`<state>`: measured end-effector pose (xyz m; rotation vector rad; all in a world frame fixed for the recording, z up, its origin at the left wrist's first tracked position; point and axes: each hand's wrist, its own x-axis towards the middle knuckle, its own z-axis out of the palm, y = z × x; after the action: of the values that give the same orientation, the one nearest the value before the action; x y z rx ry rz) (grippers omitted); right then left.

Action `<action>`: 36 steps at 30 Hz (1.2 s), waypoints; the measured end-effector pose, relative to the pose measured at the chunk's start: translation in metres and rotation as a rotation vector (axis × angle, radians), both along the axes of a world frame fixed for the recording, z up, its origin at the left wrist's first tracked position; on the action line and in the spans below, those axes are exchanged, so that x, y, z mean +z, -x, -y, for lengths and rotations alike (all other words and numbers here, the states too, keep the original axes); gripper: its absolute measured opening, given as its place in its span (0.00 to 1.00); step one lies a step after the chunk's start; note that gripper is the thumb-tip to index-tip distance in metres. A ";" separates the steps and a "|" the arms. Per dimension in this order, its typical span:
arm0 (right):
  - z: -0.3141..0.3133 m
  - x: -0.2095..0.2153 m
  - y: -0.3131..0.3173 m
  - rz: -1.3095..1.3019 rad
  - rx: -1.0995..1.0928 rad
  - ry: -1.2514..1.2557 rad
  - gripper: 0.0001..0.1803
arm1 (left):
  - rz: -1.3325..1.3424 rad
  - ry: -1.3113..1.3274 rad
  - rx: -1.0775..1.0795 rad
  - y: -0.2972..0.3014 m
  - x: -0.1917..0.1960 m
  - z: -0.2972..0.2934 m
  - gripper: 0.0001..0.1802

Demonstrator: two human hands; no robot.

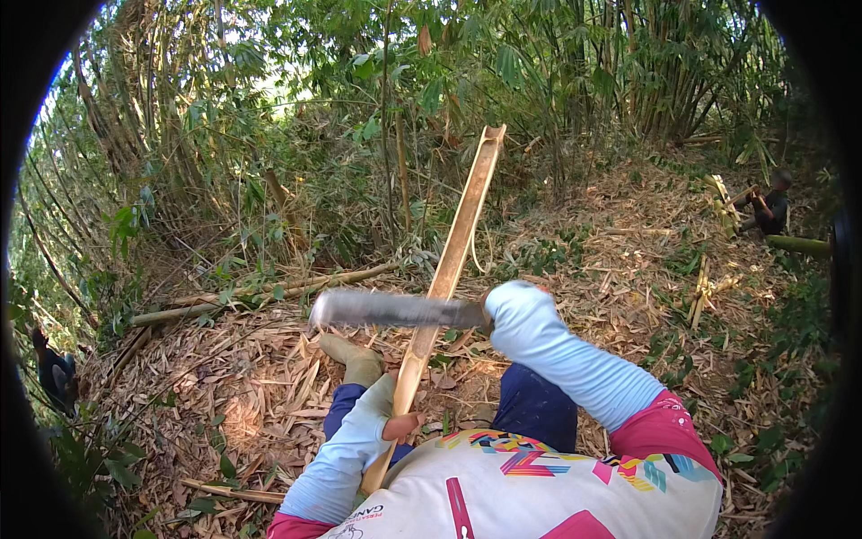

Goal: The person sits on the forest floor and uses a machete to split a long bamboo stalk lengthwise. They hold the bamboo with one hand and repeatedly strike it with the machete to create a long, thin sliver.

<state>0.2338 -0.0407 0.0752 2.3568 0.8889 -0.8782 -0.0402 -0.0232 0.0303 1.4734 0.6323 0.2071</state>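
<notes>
A long split length of bamboo (462, 216), hollow side showing, slants up and away from my lap. My left hand (402, 426), in a light blue sleeve, grips its near part, with a thumb across the strip. In my right hand (492, 310), mostly hidden by another light blue sleeve, is a machete (386, 309). Its broad grey blade points left and crosses in front of the bamboo; motion blurs its tip. From this view I cannot tell whether the blade touches the bamboo. A thin peeled sliver (479, 256) curls off the strip's right edge.
Dry leaves and bamboo chips (242, 386) cover the ground. Bamboo poles (260, 295) lie to the left. One person (770, 208) sits at the far right by a green bamboo pole (799, 245); another person (57, 373) is at the left edge. Bamboo clumps stand behind.
</notes>
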 end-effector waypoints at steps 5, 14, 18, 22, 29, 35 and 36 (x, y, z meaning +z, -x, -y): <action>0.007 0.024 -0.007 0.074 0.033 -0.139 0.17 | 0.041 0.006 -0.014 0.016 -0.017 -0.001 0.39; 0.065 0.028 -0.075 0.110 0.060 -1.083 0.07 | -0.013 -0.005 -0.052 0.029 -0.032 0.006 0.39; 0.066 0.015 -0.034 0.186 0.394 -0.661 0.14 | 0.039 -0.026 -0.063 0.029 -0.039 0.001 0.40; 0.061 0.034 -0.083 0.282 0.013 -1.192 0.07 | 0.014 -0.128 -0.093 0.050 -0.056 -0.006 0.40; 0.041 -0.059 -0.254 0.212 -0.267 -1.489 0.16 | -0.153 -0.116 -0.071 0.042 -0.030 0.007 0.34; 0.077 -0.054 -0.085 0.008 -0.310 -1.542 0.07 | 0.039 0.007 0.029 0.003 -0.012 0.004 0.39; 0.087 -0.059 -0.079 0.098 -0.217 -1.509 0.07 | 0.062 0.004 0.011 -0.006 -0.007 0.001 0.40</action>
<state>0.3125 -0.1278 0.0166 3.7075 1.6048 0.0232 -0.0343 -0.0246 0.0233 1.4546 0.5905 0.2586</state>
